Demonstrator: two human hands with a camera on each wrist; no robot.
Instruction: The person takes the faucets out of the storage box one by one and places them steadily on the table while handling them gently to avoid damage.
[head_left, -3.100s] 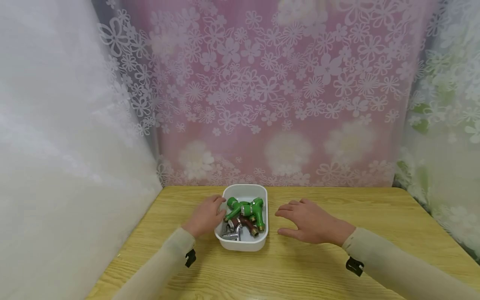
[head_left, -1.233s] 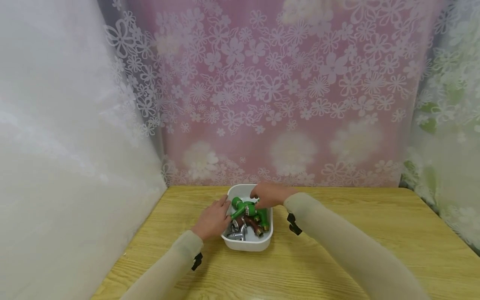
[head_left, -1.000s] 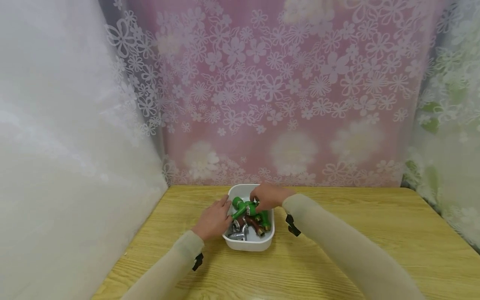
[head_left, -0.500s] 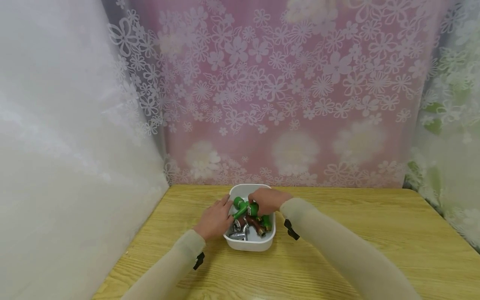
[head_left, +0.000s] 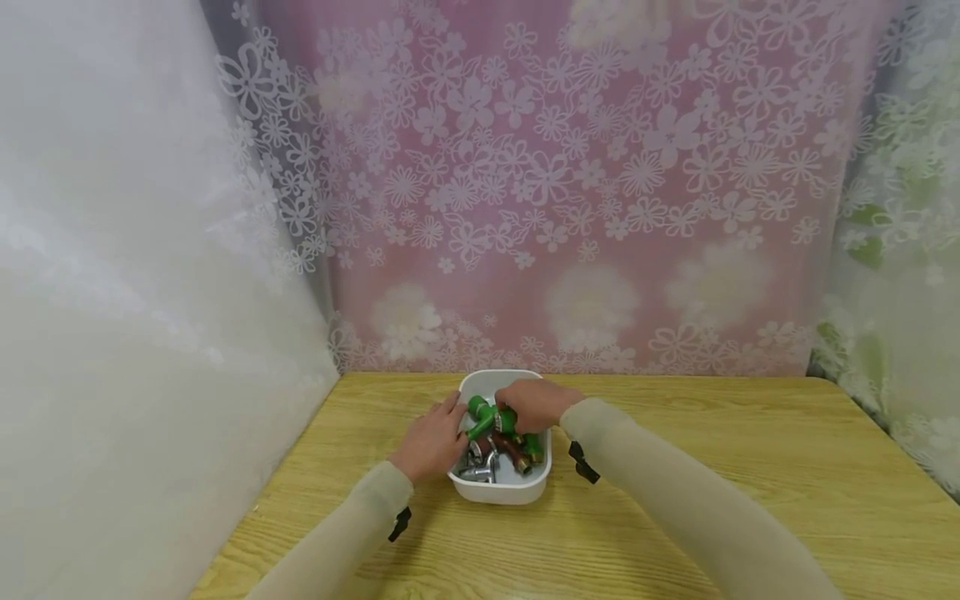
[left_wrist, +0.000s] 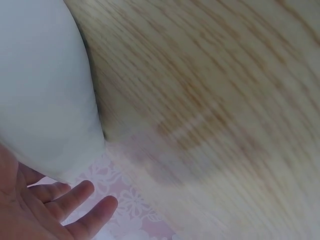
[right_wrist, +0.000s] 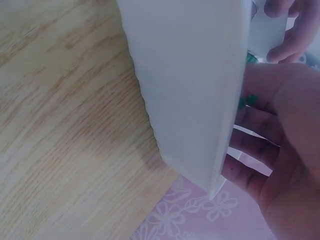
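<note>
A white plastic tub (head_left: 498, 493) on the table holds several taps. My right hand (head_left: 538, 406) reaches over the tub's right rim and grips a green tap (head_left: 507, 421), its fingers hiding part of it. Beside that lies another green tap (head_left: 480, 427), with a brown tap (head_left: 512, 452) and a chrome tap (head_left: 477, 473) nearer the front. At the left rim rests my left hand (head_left: 431, 442), fingers fairly straight. In the right wrist view, the fingers (right_wrist: 255, 142) dip behind the tub wall, with a bit of green showing by them.
The wood-grain table (head_left: 720, 467) extends on both sides of the tub. A pink flowered curtain (head_left: 570, 183) hangs behind its far edge. White sheeting (head_left: 150, 292) closes off the left, and a pale leafy curtain (head_left: 892, 275) the right.
My right hand has come from the table's right side into the tub and taken hold of the green tap. The left hand has stayed at the left rim.
</note>
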